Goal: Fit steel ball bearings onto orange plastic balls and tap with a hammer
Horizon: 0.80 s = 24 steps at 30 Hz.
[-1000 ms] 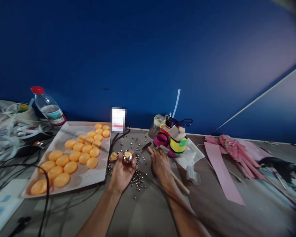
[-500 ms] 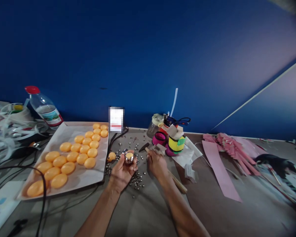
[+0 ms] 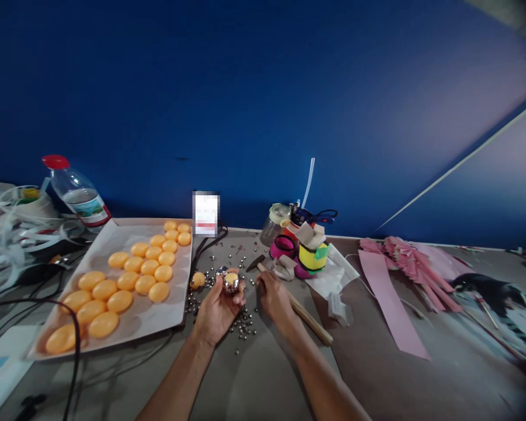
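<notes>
Taking the bead-covered ball point(image 3: 231, 283) as the centre of our clock, with twelve toward the blue wall point(image 3: 245, 117), we have it raised above the desk point(image 3: 254, 386) in our left hand point(image 3: 215, 314), whose fingers are clamped around its sides and leave a yellow patch showing. Our right hand point(image 3: 275, 297) lies low between three and four o'clock, fingers bunched; we cannot tell whether a bead is pinched in them, nor whether they touch the hammer point(image 3: 311, 319), whose handle passes beneath that hand and whose head points off at about two. Loose shiny beads point(image 3: 244, 324) are scattered around, thickest at five to six o'clock. At nine, a single orange ball point(image 3: 197, 280) rests just beside the left hand, and beyond it the tray point(image 3: 158, 318) bears many more. We judge the step in hand to be covering the ball with beads, nearly all round, with the yellow patch remaining. The next move, as we read it, calls for one bead held securely in the right fingers, the patch turned upward, and a firm but gentle left grip so neighbouring beads are not knocked loose.
</notes>
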Tool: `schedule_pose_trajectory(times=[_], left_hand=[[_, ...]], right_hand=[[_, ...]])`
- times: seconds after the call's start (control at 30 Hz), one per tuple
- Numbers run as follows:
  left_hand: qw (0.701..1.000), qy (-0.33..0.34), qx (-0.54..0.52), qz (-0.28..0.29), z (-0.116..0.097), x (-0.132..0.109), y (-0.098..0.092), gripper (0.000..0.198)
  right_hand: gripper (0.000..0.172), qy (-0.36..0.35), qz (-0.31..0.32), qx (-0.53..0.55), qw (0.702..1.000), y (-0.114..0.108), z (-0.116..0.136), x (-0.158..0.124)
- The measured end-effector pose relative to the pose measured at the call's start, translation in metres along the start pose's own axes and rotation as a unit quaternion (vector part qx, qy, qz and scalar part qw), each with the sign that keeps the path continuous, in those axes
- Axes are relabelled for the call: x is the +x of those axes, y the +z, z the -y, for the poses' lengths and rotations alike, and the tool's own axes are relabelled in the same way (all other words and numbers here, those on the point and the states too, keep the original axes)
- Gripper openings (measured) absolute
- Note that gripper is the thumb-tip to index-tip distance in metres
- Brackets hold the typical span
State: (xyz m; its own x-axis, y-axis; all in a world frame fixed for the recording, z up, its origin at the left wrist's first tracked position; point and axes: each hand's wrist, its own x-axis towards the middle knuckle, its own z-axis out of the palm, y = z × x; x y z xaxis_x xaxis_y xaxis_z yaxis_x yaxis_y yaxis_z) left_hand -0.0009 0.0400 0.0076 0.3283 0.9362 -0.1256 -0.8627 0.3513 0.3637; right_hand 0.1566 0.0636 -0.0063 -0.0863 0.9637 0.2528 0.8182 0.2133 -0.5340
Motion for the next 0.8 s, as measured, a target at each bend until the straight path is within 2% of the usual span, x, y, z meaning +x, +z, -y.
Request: schedule_pose_trajectory(times=[0.07,0.13,0.27,0.37,0.43,0.5,0.63,0.8], left_hand=[[1.000,0.002,0.014,-0.002,0.001,0.000,-0.001,0.028],[0.999,0.008,0.031,-0.005,0.002,0.000,-0.001,0.031],[0.998,0.019,0.062,-0.023,0.003,-0.001,0.000,0.043],[0.997,0.017,0.073,-0.036,0.004,-0.001,0.002,0.047],[0.996,0.018,0.078,-0.043,0.004,-0.001,0.003,0.047],[0.995,0.023,0.087,-0.052,0.005,0.000,0.004,0.046],[0.992,0.028,0.109,-0.066,0.007,0.002,0.004,0.041],[0.990,0.032,0.110,-0.079,0.007,0.002,0.002,0.043]], right_hand=[[0.018,0.029,-0.048,0.129,0.990,0.000,-0.003,0.003],[0.017,0.085,-0.036,0.251,0.964,0.002,-0.005,0.006],[0.013,0.183,0.033,0.466,0.865,0.008,-0.009,0.009],[0.016,0.200,0.037,0.567,0.798,0.007,-0.008,0.010],[0.021,0.205,0.040,0.603,0.770,0.004,-0.006,0.010],[0.023,0.208,0.048,0.617,0.757,0.001,-0.004,0.011],[0.015,0.213,0.058,0.631,0.744,0.000,-0.003,0.011],[0.022,0.214,0.044,0.665,0.714,-0.003,0.000,0.011]])
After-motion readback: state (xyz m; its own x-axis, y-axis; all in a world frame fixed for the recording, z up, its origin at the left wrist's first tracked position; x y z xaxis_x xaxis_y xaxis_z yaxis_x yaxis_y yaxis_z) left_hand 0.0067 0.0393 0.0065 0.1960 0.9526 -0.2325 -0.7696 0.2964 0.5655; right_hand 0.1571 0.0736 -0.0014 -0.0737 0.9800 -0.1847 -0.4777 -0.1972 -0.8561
